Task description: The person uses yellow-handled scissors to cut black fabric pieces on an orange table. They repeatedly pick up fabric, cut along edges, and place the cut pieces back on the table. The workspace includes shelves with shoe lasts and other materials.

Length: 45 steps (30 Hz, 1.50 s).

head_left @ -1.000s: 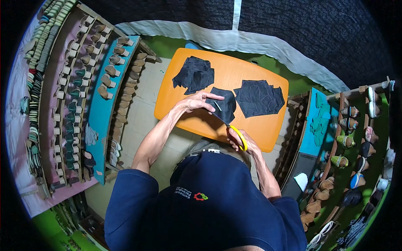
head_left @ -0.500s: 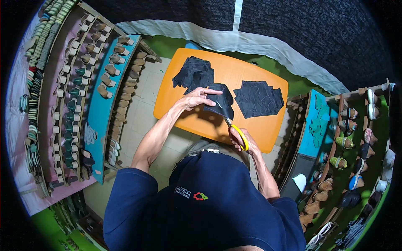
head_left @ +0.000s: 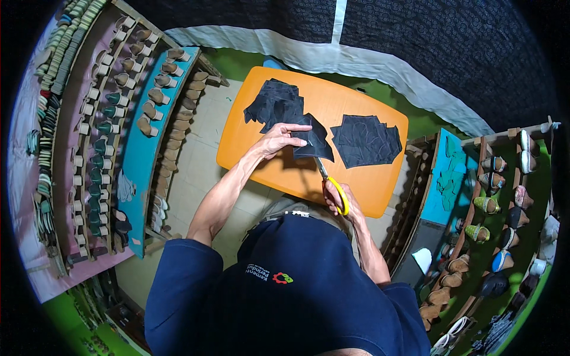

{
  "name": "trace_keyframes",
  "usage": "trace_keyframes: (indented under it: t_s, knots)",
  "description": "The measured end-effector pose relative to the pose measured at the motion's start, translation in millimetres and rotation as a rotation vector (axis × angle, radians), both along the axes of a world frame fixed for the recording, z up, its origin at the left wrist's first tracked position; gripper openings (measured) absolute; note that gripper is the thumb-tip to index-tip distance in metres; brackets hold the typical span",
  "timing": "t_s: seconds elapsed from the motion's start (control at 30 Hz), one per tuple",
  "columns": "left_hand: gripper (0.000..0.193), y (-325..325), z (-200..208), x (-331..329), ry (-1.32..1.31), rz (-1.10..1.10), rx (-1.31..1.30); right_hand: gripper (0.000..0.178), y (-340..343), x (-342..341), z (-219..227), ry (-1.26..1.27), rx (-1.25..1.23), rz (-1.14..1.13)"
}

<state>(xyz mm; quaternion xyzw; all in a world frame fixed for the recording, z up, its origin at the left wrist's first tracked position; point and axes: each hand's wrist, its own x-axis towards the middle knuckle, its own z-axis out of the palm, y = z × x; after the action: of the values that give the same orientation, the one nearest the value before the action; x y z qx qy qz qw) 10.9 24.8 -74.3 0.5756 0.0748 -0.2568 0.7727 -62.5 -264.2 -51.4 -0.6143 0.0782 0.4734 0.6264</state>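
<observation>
My left hand (head_left: pixel 278 140) grips a piece of black material (head_left: pixel 316 139) above the orange table, its index finger and thumb lying along the upper face. Yellow-handled scissors (head_left: pixel 337 193) are in my right hand (head_left: pixel 343 200), near the table's front edge. Their blades point away from me and reach the near edge of the black piece; the tips are hidden under it. Beyond my left hand lies a pile of black cut pieces (head_left: pixel 274 102). To the right, apart from the held piece, rests a second pile of black pieces (head_left: pixel 368 142).
The orange table (head_left: pixel 237 142) has rounded corners. Racks with shoes and shoe forms (head_left: pixel 151 110) stand at the left, beside a blue board (head_left: pixel 135 160). More shoes (head_left: pixel 487 204) fill a rack at the right, near green scraps (head_left: pixel 452 172). A dark patterned curtain (head_left: pixel 415 53) hangs behind.
The scissor blades have shifted from over the black piece to its near edge, with their tips now underneath. The held piece has turned slightly; my left hand has barely moved.
</observation>
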Motion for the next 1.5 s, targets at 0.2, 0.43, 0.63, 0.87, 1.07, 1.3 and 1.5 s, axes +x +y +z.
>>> trace_keyframes:
  t_s: [0.2,0.43,0.63,0.87,1.07,1.3,1.5]
  knots:
    - [0.06,-2.5,12.4,-2.6,-0.009,-0.096,0.077,0.061,3.6,-0.1,-10.8,0.004,0.02,0.027]
    - [0.068,-12.1,1.5,-4.9,-0.053,-0.019,-0.038,0.062,4.3,-1.0,-8.1,0.004,0.001,-0.004]
    - [0.07,-22.8,-6.8,-12.7,-0.081,0.055,-0.075,0.06,2.4,-1.8,-10.5,-0.024,-0.02,-0.017]
    - [0.073,-29.9,-8.3,-19.6,-0.077,0.134,-0.136,0.054,4.2,-6.6,-5.0,-0.075,-0.04,-0.052]
    - [0.068,-29.9,-9.6,-20.2,-0.044,0.191,-0.164,0.05,4.9,-10.6,-7.3,-0.116,-0.042,-0.064]
    - [0.07,-28.0,-2.7,-17.0,-0.031,0.137,-0.117,0.047,10.7,-14.6,-5.9,-0.08,0.006,-0.084]
    - [0.074,-42.4,-8.2,-27.1,-0.046,0.169,-0.141,0.057,16.2,-8.2,-6.8,-0.139,-0.01,-0.066]
